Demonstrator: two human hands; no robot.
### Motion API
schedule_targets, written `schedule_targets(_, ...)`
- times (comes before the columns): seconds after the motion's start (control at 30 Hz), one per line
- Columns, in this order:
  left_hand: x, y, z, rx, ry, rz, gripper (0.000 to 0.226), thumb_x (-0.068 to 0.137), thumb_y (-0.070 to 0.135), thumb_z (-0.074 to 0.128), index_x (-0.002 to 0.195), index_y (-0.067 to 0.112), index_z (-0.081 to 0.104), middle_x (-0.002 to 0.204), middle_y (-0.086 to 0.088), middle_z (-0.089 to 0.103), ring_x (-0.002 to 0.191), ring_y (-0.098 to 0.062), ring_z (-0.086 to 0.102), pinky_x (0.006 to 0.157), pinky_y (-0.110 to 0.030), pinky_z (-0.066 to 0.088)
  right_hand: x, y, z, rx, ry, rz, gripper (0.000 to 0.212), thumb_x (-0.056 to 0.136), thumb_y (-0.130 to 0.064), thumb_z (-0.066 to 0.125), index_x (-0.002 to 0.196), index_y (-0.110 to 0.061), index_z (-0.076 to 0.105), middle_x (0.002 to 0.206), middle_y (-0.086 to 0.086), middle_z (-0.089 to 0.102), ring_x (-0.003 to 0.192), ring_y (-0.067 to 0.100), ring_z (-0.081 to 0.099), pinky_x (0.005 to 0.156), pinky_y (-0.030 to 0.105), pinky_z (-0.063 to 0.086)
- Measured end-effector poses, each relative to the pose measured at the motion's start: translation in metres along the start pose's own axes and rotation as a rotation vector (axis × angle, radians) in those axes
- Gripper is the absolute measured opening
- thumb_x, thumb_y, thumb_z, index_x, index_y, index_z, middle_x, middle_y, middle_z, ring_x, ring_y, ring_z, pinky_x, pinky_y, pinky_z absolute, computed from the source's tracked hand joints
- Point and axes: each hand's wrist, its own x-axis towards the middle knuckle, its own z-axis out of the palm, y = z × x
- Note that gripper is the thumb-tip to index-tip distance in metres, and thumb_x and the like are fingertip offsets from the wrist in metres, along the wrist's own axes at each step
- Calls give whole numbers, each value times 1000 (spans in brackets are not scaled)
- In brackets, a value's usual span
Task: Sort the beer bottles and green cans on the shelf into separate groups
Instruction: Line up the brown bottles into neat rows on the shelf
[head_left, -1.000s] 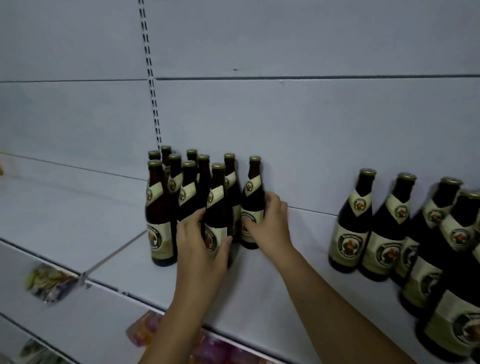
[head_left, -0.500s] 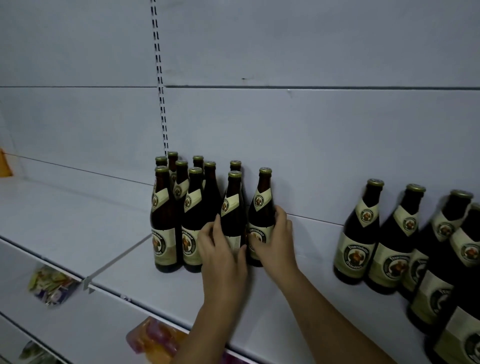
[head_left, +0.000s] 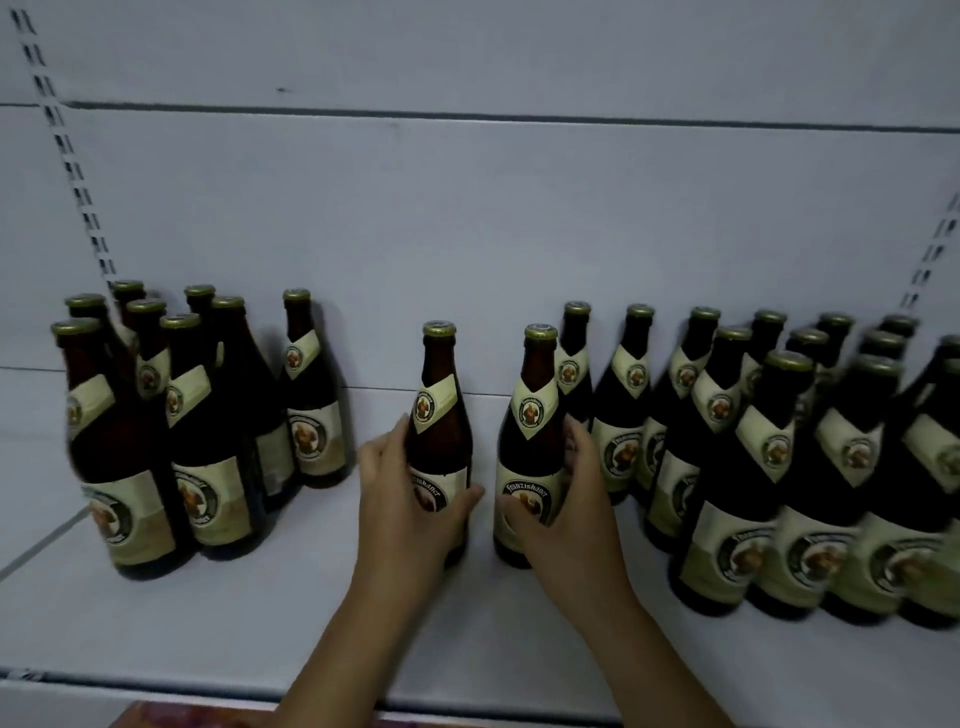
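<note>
Both hands grip one bottle each: the left hand curls round one dark brown glass beer bottle with gold cap and cream label, and the right hand round its twin bottle. They stand upright and apart at the middle of the white shelf. Eight matching bottles form the left cluster towards the left edge. The right crowd holds at least eleven and is cut off at the frame's edge.

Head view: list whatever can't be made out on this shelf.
Head view:
- Right bottle group: the picture's right edge cuts it; count unknown.
- Left bottle cluster: front bottles hide the back ones; nearest label blurred.
- Left-held bottle and right-held bottle: left hand and right hand cover their lower labels.
- Green cans: none in view.
</note>
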Motion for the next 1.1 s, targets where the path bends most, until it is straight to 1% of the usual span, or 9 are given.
schedule_targets(0.1, -4, 9, 25, -64, -75, 36, 92, 65, 19, 95, 142, 28, 46, 128, 8, 41, 108, 31, 38, 88, 7, 34, -7, 2, -20, -26, 71, 14, 89, 87, -15, 78, 153, -41, 25, 147, -27, 44, 135, -10, 43, 110, 29, 47)
schedule_targets(0.2, -8, 14, 39, -135, -154, 54, 89, 69, 32, 92, 140, 45, 40, 131, 17, 44, 119, 22, 43, 91, -2, 42, -10, 5, -30, -73, 148, 19, 84, 90, -17, 75, 152, -41, 24, 148, -26, 44, 135, -9, 43, 109, 31, 48)
schedule_targets(0.3, -12, 20, 43, -240, -295, 98, 79, 85, 12, 80, 141, 48, 37, 133, 35, 53, 125, 15, 49, 94, -8, 47, -12, 11, -36, -121, 196, 7, 84, 93, -16, 71, 156, -38, 19, 154, -18, 40, 142, -2, 39, 113, 34, 45)
schedule_targets(0.5, -8, 9, 47, -206, -392, 96, 92, 86, 1, 77, 147, 51, 31, 135, 39, 50, 129, 10, 49, 95, -8, 48, -17, 14, -39, -277, 250, -23, 89, 98, -15, 64, 163, -27, 4, 167, -15, 8, 153, 1, 14, 110, -1, 18)
schedule_targets(0.6, -8, 10, 54, -204, -386, 74, 91, 83, 11, 83, 143, 57, 32, 130, 43, 50, 125, 13, 49, 93, -13, 53, -23, 3, -38, -369, 327, -145, 87, 95, -9, 66, 163, -18, 13, 169, -5, 10, 157, 14, 13, 122, 19, 22)
schedule_targets(0.67, -9, 11, 58, -221, -379, 63, 89, 81, 15, 85, 142, 56, 34, 128, 41, 52, 123, 14, 50, 90, -14, 54, -31, -5, -39, -397, 377, -303, 72, 92, -7, 68, 156, -9, 35, 161, 3, 29, 152, 19, 28, 122, 27, 29)
schedule_targets(0.77, -9, 11, 60, -223, -363, 42, 89, 79, 13, 85, 139, 57, 35, 130, 35, 53, 123, 9, 52, 89, -13, 54, -42, -9, -42, -292, 277, -357, 35, 92, -9, 69, 126, -17, 64, 122, -8, 55, 116, 13, 59, 94, 30, 53)
schedule_targets(0.9, -10, 14, 62, -201, -337, 49, 89, 79, 13, 86, 134, 61, 35, 129, 33, 53, 120, 13, 52, 86, -13, 55, -37, -3, -45, -131, 113, -53, 21, 94, -15, 67, 109, -30, 63, 99, -13, 62, 94, 6, 65, 78, 20, 55)
schedule_targets(1.1, -11, 18, 74, -171, -292, 53, 86, 77, 17, 88, 141, 48, 39, 132, 16, 49, 116, 13, 50, 83, -12, 55, -32, 2, -51, -129, 155, 15, 26, 88, 0, 65, 99, -22, 57, 93, -5, 57, 90, 3, 60, 73, 9, 47)
